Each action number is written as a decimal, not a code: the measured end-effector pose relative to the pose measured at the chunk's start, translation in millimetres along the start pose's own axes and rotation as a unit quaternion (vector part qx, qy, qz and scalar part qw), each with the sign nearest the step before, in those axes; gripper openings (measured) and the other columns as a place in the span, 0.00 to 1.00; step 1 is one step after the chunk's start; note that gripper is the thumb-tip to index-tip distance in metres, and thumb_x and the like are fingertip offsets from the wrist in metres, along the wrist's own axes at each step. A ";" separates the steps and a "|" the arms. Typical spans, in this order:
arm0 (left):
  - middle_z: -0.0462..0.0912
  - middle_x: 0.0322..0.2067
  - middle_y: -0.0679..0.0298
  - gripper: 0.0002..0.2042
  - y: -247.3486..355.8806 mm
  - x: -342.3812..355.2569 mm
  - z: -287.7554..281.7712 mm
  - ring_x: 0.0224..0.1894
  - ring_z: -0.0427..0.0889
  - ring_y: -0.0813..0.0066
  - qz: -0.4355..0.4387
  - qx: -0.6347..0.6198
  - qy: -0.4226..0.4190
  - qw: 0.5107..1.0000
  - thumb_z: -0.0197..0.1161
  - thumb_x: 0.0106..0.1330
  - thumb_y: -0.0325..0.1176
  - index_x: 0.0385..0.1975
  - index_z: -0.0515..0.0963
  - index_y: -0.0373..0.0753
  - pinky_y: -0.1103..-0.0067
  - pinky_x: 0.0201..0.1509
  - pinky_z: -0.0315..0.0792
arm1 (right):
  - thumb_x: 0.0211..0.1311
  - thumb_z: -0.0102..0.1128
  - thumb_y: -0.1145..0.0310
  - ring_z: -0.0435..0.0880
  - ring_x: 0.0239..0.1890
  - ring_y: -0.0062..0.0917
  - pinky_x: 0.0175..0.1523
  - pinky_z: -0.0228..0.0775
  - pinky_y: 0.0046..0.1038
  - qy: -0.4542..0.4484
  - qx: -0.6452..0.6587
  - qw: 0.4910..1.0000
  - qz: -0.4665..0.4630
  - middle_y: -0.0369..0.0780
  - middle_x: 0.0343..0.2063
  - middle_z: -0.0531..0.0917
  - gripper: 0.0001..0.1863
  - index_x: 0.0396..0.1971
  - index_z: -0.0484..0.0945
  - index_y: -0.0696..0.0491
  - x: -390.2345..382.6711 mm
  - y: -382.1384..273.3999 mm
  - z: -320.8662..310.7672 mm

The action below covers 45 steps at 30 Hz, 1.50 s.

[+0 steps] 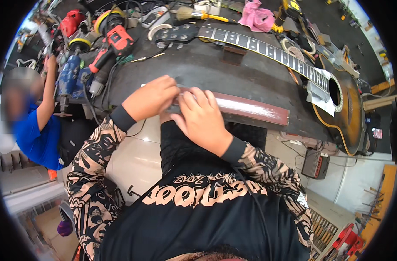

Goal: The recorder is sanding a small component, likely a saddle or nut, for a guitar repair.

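A long reddish-brown bar (pixel 255 107) with a shiny top lies along the near edge of the bench. My right hand (pixel 202 122) is over its left end, fingers bent onto the top and thumb toward the left. Close beside it, my left hand (pixel 150 99) has its fingers drawn together at that same end; what they pinch is hidden. Behind the bar rests an acoustic guitar, its fretted neck (pixel 268 50) across a small brown block (pixel 233 55) and its sunburst body (pixel 353 117) at the right. White paper (pixel 321 98) covers part of the body near the soundhole.
Power tools crowd the left of the bench, among them a red polisher (pixel 119 38) and a blue tool (pixel 69 76). A brush (pixel 198 14), a pink cloth (pixel 256 16) and a yellow drill (pixel 289 13) lie at the back. A person in blue (pixel 37 130) is at the left.
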<state>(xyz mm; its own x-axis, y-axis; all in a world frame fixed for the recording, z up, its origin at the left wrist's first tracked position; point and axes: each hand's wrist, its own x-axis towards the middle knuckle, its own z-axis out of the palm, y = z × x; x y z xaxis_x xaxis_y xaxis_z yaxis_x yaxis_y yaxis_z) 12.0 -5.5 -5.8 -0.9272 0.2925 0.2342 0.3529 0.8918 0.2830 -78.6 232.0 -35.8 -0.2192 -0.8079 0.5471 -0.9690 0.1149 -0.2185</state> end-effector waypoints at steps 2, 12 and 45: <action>0.83 0.45 0.54 0.11 -9.3 -22.9 -8.8 0.54 0.84 0.47 -0.024 0.012 0.011 1.000 0.72 0.67 0.23 0.48 0.82 0.35 0.57 0.61 0.81 | 0.76 0.74 0.51 0.79 0.68 0.44 0.76 0.67 0.48 -0.021 0.034 0.999 0.006 0.44 0.55 0.85 0.26 0.59 0.87 0.58 20.4 -6.6 6.9; 0.85 0.48 0.54 0.08 80.3 -14.3 26.6 0.51 0.86 0.54 -0.092 -0.228 0.279 0.928 0.69 0.77 0.17 0.50 0.82 0.35 0.66 0.57 0.80 | 0.70 0.82 0.65 0.84 0.61 0.40 0.73 0.65 0.50 0.099 0.244 0.963 0.058 0.38 0.53 0.88 0.19 0.57 0.86 0.50 0.8 5.7 -49.7; 0.85 0.48 0.57 0.07 128.0 51.8 44.1 0.48 0.84 0.60 -0.022 -0.282 0.334 0.899 0.70 0.79 0.19 0.49 0.82 0.37 0.68 0.53 0.79 | 0.58 0.88 0.70 0.88 0.49 0.32 0.63 0.66 0.41 0.207 0.210 0.955 -0.011 0.30 0.45 0.91 0.19 0.48 0.88 0.44 -25.8 35.7 -103.0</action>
<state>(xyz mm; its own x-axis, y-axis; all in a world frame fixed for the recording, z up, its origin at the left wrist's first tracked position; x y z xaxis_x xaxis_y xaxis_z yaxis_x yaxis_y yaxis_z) 3.6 139.1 1.6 -0.7253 -0.1802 0.6644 0.5000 0.5255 0.6884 -119.3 316.6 25.5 -0.3104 -0.4991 0.8091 -0.8621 -0.2109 -0.4608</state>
